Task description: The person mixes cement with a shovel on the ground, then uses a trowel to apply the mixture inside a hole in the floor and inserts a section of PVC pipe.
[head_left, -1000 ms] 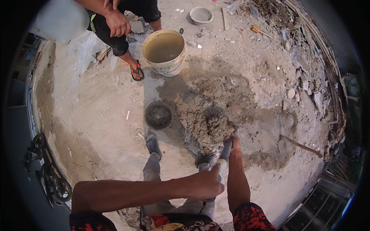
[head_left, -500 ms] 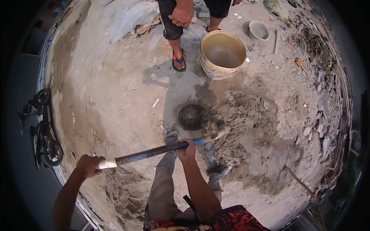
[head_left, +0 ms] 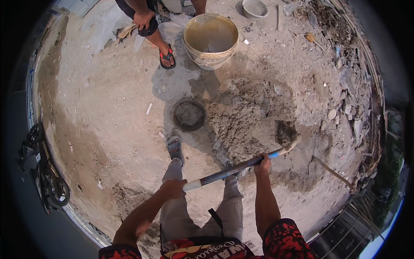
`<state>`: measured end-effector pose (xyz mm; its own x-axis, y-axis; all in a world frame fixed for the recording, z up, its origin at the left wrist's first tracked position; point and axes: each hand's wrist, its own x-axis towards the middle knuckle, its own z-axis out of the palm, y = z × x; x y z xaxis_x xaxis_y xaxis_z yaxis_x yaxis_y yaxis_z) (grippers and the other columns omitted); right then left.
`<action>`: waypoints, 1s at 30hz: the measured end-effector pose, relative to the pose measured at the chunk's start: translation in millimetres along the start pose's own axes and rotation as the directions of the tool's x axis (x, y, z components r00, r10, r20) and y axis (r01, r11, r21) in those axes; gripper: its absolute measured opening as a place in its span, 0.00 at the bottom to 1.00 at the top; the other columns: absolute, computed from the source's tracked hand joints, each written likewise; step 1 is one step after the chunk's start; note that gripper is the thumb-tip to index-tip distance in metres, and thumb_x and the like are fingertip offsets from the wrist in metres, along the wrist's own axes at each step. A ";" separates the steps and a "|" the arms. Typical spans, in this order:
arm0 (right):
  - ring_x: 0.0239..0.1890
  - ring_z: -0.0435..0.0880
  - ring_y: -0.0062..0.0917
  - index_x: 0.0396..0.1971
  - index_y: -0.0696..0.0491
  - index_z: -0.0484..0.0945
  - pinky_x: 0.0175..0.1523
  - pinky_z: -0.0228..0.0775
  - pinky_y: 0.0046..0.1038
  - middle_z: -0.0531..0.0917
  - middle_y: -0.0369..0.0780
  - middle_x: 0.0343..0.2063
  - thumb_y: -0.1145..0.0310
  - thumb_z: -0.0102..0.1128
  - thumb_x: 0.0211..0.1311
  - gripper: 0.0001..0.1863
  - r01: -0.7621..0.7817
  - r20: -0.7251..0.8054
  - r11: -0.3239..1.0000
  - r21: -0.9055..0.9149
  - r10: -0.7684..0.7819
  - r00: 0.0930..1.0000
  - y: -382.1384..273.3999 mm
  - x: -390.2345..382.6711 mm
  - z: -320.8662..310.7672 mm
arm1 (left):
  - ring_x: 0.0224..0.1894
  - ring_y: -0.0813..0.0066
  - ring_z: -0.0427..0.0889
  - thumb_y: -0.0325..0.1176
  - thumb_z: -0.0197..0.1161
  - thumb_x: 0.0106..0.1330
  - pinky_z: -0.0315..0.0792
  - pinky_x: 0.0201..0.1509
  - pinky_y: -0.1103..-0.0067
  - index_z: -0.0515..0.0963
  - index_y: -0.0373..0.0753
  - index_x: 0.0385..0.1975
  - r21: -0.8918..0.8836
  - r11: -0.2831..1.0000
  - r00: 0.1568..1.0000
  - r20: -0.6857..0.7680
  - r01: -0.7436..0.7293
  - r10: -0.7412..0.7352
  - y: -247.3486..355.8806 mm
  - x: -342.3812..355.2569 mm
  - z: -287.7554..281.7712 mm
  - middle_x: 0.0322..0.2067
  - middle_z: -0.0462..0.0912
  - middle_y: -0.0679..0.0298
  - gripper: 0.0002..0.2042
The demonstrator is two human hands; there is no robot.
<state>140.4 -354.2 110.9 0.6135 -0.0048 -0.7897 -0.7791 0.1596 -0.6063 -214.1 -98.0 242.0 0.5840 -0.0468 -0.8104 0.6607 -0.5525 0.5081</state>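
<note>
A long-handled hoe (head_left: 233, 171) slants across in front of me, its handle dark with a pale sleeve at the near end and blue marks. My left hand (head_left: 173, 188) is closed round the pale end. Farther up, near the blue mark, my right hand (head_left: 262, 165) grips the handle. The hoe's dark blade (head_left: 284, 132) rests at the right side of a heap of wet grey mortar (head_left: 241, 123). Left of the heap stands a round dark pail (head_left: 188, 114) with mortar inside.
A large pale bucket (head_left: 211, 57) stands beyond the heap, next to another person's sandalled foot (head_left: 167, 58). Farther off is a small grey basin (head_left: 255, 9). Another wooden handle (head_left: 332, 172) lies at right, with rubble along the edge. A motorcycle (head_left: 45, 172) is at far left.
The hoe has swung right, from beside the dark pail to the heap's right side. Both my hands moved right with it. My view has shifted too.
</note>
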 end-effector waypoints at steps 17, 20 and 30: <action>0.20 0.75 0.32 0.30 0.57 0.69 0.24 0.70 0.36 0.73 0.42 0.20 0.67 0.52 0.58 0.08 -0.333 -0.213 0.931 -0.146 0.299 0.930 -2.9 18.2 -143.5 | 0.40 0.53 0.82 0.44 0.56 0.61 0.74 0.44 0.63 0.66 0.30 0.51 0.091 0.994 0.949 0.314 -0.061 0.029 307.7 118.3 0.0 0.37 0.82 0.49 0.25; 0.20 0.75 0.31 0.29 0.56 0.71 0.26 0.71 0.35 0.73 0.41 0.19 0.68 0.52 0.58 0.07 -0.369 -0.168 0.929 -0.037 0.358 0.919 9.0 -9.8 -112.7 | 0.42 0.52 0.81 0.43 0.56 0.62 0.73 0.45 0.63 0.65 0.30 0.51 0.265 0.962 0.948 0.318 -0.072 -0.017 307.6 90.7 -18.0 0.38 0.81 0.47 0.25; 0.17 0.73 0.30 0.27 0.55 0.68 0.24 0.69 0.33 0.71 0.40 0.16 0.68 0.55 0.56 0.07 -0.429 0.004 0.901 0.066 0.429 0.903 0.1 -79.4 -28.5 | 0.40 0.48 0.82 0.41 0.55 0.61 0.74 0.44 0.63 0.59 0.24 0.55 0.359 0.933 0.958 0.273 -0.022 -0.083 315.4 10.6 -46.4 0.36 0.80 0.41 0.29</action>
<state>88.0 -381.9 170.8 0.2201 0.0679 -0.9731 -0.9564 0.2115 -0.2016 22.3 -234.1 407.2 0.3760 -0.2265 -0.8985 0.4349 -0.8131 0.3869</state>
